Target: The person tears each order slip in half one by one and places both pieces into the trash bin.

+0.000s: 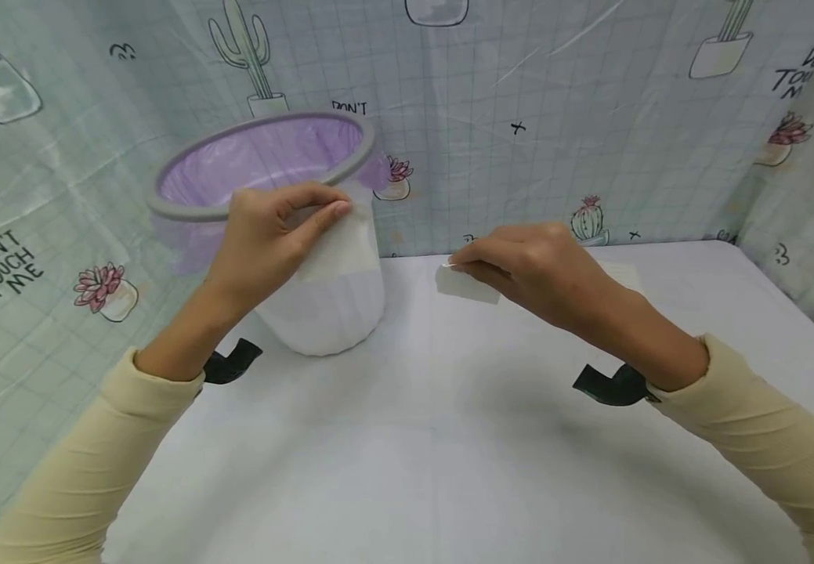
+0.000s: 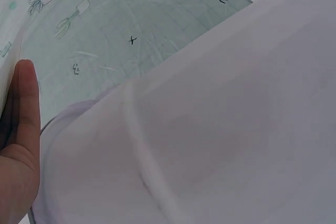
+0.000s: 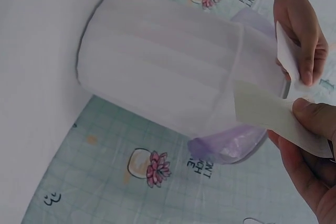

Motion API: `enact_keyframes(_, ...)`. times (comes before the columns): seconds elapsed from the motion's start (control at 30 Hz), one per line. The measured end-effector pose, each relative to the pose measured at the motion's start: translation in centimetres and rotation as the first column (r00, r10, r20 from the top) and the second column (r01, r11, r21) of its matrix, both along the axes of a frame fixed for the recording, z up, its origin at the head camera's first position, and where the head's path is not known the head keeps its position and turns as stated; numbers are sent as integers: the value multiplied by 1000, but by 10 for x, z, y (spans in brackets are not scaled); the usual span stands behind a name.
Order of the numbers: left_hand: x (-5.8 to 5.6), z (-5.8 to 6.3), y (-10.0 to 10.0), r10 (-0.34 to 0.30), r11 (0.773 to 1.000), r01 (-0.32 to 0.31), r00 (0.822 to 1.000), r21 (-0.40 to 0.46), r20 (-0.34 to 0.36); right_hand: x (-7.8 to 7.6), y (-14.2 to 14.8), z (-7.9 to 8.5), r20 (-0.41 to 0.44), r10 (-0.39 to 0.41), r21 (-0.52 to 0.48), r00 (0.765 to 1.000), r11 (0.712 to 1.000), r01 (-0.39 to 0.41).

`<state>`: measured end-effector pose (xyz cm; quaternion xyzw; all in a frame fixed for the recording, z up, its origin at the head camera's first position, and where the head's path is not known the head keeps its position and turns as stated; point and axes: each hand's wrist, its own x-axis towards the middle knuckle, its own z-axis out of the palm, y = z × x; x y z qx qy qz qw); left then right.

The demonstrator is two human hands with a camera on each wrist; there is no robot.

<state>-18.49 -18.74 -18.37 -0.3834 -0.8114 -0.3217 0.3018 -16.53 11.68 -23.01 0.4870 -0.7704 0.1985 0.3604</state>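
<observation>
In the head view my left hand (image 1: pixel 262 239) pinches a pale cream piece of paper (image 1: pixel 345 244) by its upper edge, in front of a white waste bin (image 1: pixel 332 317). A purple bin liner (image 1: pixel 251 168) lines the bin and is folded over under its grey rim ring (image 1: pixel 371 149). To the right of the bin, above the table, my right hand (image 1: pixel 544 270) holds a second pale paper piece (image 1: pixel 468 286) between thumb and fingers. This piece (image 3: pixel 262 109) looks like a curved strip in the right wrist view, close to the left hand's paper (image 3: pixel 286 53).
Another pale sheet (image 1: pixel 621 274) lies on the white table (image 1: pixel 435 454) behind my right wrist. A curtain (image 1: pixel 463 157) with cactus drawings hangs behind and to both sides. Black straps (image 1: pixel 233 362) stick out at the wrists.
</observation>
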Motion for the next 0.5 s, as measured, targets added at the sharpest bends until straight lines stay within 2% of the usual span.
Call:
enact_keyframes(0.27, 5, 18, -2, 47, 998, -48, 999, -43, -23, 2, -3, 7, 16, 9, 6, 1000, 1000, -9)
enact_keyframes(0.5, 13, 34, -4, 76, 994, -78, 997, -77, -35, 0, -7, 14, -14, 19, 24, 1000, 1000, -19)
